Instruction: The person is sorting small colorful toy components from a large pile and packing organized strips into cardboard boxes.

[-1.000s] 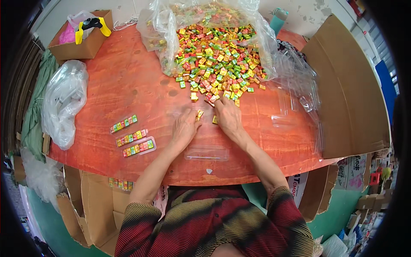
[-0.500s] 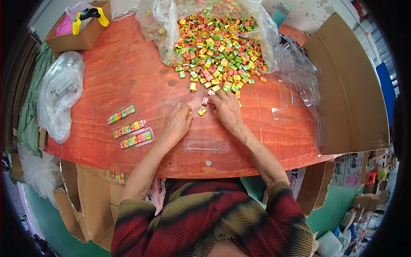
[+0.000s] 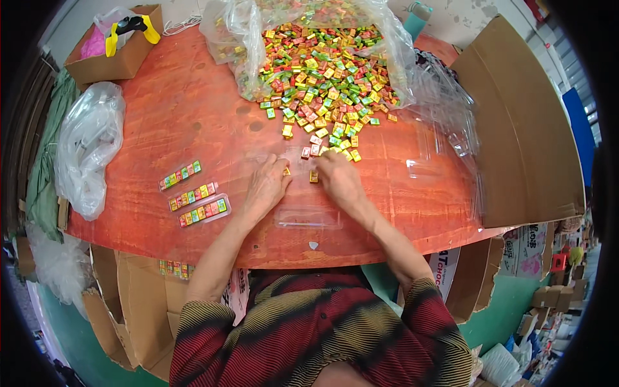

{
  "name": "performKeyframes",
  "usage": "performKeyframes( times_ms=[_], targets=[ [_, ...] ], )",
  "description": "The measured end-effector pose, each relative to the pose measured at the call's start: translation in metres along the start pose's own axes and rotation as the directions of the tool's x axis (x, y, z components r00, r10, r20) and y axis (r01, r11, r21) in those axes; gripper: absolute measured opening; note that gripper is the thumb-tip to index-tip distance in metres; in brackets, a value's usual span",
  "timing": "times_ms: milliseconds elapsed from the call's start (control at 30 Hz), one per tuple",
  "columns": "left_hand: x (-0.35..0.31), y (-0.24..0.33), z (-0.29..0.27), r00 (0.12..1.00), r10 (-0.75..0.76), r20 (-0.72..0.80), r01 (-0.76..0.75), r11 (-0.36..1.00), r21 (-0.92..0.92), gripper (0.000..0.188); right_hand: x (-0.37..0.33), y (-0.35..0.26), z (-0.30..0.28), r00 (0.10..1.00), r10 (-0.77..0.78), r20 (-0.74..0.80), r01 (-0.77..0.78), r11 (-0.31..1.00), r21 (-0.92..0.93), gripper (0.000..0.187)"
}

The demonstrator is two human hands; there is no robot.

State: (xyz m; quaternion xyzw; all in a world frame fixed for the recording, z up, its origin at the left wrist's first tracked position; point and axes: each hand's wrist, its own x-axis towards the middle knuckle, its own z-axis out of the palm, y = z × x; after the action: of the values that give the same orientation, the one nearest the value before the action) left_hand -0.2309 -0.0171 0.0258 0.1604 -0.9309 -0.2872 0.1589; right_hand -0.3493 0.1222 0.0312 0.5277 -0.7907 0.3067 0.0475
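Note:
My left hand [image 3: 265, 184] rests on the red table, its thumb and fingers closed on a small yellow block [image 3: 287, 171]. Across from it, my right hand [image 3: 343, 185] is bent, the fingertips pinched at another small yellow block [image 3: 314, 176] that stands on the table. Just beyond the right fingers lie several loose pink and yellow blocks [image 3: 305, 153]. They trail off a large heap of small coloured blocks [image 3: 329, 84], which spills from a clear plastic bag [image 3: 248, 61]. Nearer me, between my forearms, lies a clear plastic tray [image 3: 308, 218].
Three rows of blocks [image 3: 192, 196] lie at the left, the nearest in a clear tray. Crumpled plastic [image 3: 91, 148] lies at the left edge. Clear trays [image 3: 451, 129] are piled beside an upright cardboard panel [image 3: 522, 122] at right. A cardboard box [image 3: 116, 61] stands far left.
My right hand has drawn back toward me from the loose blocks. A yellow block that lay flat between the hands now stands at the right fingertips. My left hand has barely moved.

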Motion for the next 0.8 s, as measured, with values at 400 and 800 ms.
performKeyframes(
  times_ms=[400,800],
  targets=[
    [0.002,0.000,-0.002,0.998,-0.042,0.051,0.045,0.998,-0.053,0.026,0.017,0.009,0.010,0.983,-0.180,-0.038,0.182,0.981,0.067,0.029],
    [0.015,-0.003,-0.003,0.993,0.058,0.107,-0.050,0.996,-0.069,0.035,-0.011,-0.001,0.013,0.990,-0.007,0.143,0.015,0.999,-0.052,0.026]
  ],
)
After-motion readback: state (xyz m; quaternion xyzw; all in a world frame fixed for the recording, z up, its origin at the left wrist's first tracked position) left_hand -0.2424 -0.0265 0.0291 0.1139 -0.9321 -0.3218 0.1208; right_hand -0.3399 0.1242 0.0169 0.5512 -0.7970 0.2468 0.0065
